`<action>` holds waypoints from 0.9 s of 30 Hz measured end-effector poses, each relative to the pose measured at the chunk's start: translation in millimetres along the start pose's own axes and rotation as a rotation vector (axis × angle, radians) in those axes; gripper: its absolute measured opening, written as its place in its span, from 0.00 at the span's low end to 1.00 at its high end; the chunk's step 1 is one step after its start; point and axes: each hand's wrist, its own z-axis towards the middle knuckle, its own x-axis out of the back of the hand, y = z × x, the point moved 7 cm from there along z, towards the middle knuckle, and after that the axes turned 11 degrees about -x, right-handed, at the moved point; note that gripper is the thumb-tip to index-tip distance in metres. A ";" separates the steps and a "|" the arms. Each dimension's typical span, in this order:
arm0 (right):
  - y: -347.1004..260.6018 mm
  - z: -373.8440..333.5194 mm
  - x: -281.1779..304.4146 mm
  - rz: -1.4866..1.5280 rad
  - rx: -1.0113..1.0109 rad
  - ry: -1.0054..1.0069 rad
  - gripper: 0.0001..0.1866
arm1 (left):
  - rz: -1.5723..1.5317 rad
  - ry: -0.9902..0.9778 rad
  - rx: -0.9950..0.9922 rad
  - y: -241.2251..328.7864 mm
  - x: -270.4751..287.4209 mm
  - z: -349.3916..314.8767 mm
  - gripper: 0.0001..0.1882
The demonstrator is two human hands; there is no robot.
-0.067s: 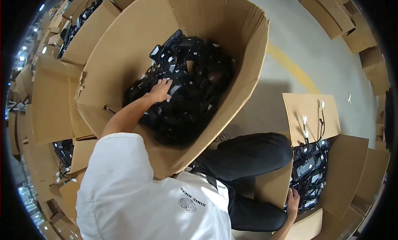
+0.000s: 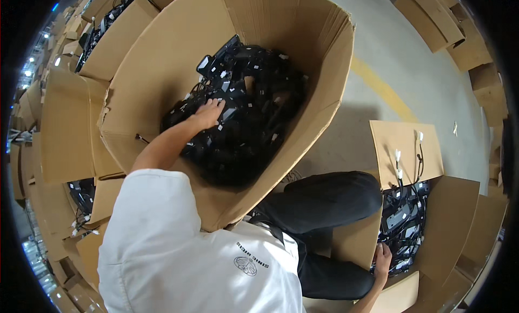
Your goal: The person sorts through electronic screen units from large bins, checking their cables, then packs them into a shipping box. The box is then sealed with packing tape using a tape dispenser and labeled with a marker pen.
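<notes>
In the big cardboard box [image 2: 162,59] in front of me lies a heap of black plastic parts [image 2: 254,113] with cables and small white labels. My left hand [image 2: 209,114] rests on the left side of that heap. Its fingers are stretched out, and no part is seen lifted in them. Down at the right, my right hand [image 2: 383,260] is at the inner-left rim of a smaller cardboard box [image 2: 454,226]. The fingers are curled over that rim. Black parts with cables [image 2: 400,221] fill the smaller box beside the hand.
White-tipped cable plugs [image 2: 398,157] stick up against the smaller box's raised flap [image 2: 427,134]. My bent knee [image 2: 346,199] is between the two boxes. More cardboard boxes stand along the left and far right. A yellow line [image 2: 384,91] crosses the grey floor.
The view has shifted very slightly. Both hands stay in about the same places, the left on the heap and the right at the smaller box's rim.
</notes>
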 end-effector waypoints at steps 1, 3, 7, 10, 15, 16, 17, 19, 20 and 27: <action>11.5 1.6 9.7 0.020 0.028 0.018 0.13 | 0.102 -0.075 -0.013 1.2 4.5 6.7 0.44; 10.3 7.3 9.2 0.049 0.071 0.087 0.14 | 0.197 -0.054 -0.060 -10.9 1.0 9.7 0.32; -9.5 2.2 10.2 0.030 0.156 0.155 0.19 | 0.371 -0.141 -0.043 -22.1 -5.9 20.9 0.18; -26.8 -5.2 14.8 -0.013 0.246 0.212 0.20 | 0.302 -0.022 -0.076 -28.0 5.6 27.0 0.09; -134.8 -69.7 -28.2 0.110 0.407 0.228 0.19 | -0.425 0.023 -0.365 4.8 93.9 -12.6 0.07; -165.1 -88.8 -46.8 0.119 0.446 0.193 0.19 | -0.488 0.065 -0.410 21.0 118.3 -20.3 0.08; -198.9 -109.2 -68.9 0.128 0.489 0.160 0.18 | -0.549 0.111 -0.458 44.6 147.3 -27.2 0.08; -263.4 -143.7 -120.1 0.181 0.638 0.001 0.20 | -0.766 0.159 -0.527 87.1 195.8 -40.5 0.11; -290.9 -151.8 -149.0 0.198 0.687 -0.100 0.24 | -0.868 0.185 -0.522 101.4 211.1 -51.9 0.12; -359.3 -162.0 -255.9 0.626 0.585 -0.548 0.35 | -1.520 0.229 -0.692 193.6 267.0 -74.5 0.14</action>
